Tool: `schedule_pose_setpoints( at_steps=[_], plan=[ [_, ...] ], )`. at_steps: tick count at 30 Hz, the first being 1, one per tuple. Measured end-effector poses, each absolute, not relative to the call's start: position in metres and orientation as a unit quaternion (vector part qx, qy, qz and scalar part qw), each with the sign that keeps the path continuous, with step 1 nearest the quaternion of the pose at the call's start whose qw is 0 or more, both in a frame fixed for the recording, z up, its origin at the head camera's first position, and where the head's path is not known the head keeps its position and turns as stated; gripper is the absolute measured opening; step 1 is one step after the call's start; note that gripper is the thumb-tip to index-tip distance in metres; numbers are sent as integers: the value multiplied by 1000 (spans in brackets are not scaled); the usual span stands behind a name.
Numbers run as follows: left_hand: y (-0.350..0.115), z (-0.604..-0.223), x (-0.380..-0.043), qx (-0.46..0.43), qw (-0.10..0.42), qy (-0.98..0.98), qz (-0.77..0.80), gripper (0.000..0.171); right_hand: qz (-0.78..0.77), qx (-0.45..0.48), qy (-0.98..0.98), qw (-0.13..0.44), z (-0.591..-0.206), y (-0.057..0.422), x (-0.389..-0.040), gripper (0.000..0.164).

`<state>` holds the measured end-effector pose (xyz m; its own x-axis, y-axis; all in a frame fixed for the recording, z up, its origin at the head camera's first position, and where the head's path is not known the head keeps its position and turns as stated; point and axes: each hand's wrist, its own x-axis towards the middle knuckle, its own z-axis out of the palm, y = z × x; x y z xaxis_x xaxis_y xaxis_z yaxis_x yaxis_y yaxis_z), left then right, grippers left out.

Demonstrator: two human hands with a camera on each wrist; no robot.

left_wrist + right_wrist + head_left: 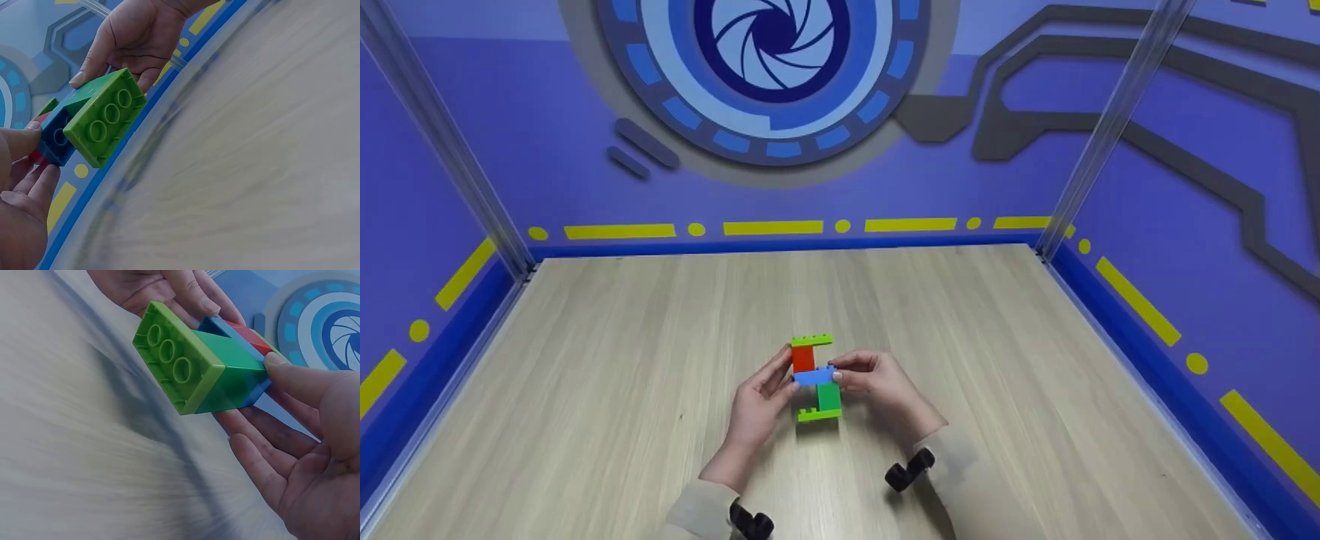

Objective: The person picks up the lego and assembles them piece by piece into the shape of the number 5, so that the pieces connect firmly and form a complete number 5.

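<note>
Both hands hold one upright stack of toy building bricks above the table. From top to bottom it has a lime plate (pixel 812 340), a red brick (pixel 803 358), a blue brick (pixel 814 376), a green brick (pixel 829 397) and a lime bottom plate (pixel 819 415). My left hand (pixel 761 401) pinches the stack's left side around the red and blue bricks. On the other side, my right hand (pixel 881 382) grips the right end of the blue brick. The hollow underside of the bottom plate (pixel 174 363) shows in the right wrist view.
A wood-grain table (pixel 660 360) spreads under the hands. Blue-purple panels with yellow marks (pixel 772 227) enclose its back and sides, with clear posts at the rear corners. Black wrist mounts (pixel 910 470) sit on the sleeves.
</note>
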<state>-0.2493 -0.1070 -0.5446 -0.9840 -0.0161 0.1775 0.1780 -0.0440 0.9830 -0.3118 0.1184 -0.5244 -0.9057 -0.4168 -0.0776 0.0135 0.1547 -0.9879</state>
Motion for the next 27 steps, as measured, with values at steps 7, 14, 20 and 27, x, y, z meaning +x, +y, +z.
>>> schedule_pose_setpoints(
  at_steps=[7,14,20,27],
  plan=[
    [-108,-549,-252,-39,52,-696,-715,67,-631,-150,743,167,-534,114,-314,31],
    [-109,-553,-252,-17,48,-701,-711,65,-596,-194,761,168,-542,112,-317,38],
    [-109,-554,-253,5,50,-705,-707,61,-572,-222,773,159,-546,111,-319,45],
    [-109,-556,-254,12,44,-711,-702,61,-555,-219,788,154,-548,110,-318,45]
  ],
)
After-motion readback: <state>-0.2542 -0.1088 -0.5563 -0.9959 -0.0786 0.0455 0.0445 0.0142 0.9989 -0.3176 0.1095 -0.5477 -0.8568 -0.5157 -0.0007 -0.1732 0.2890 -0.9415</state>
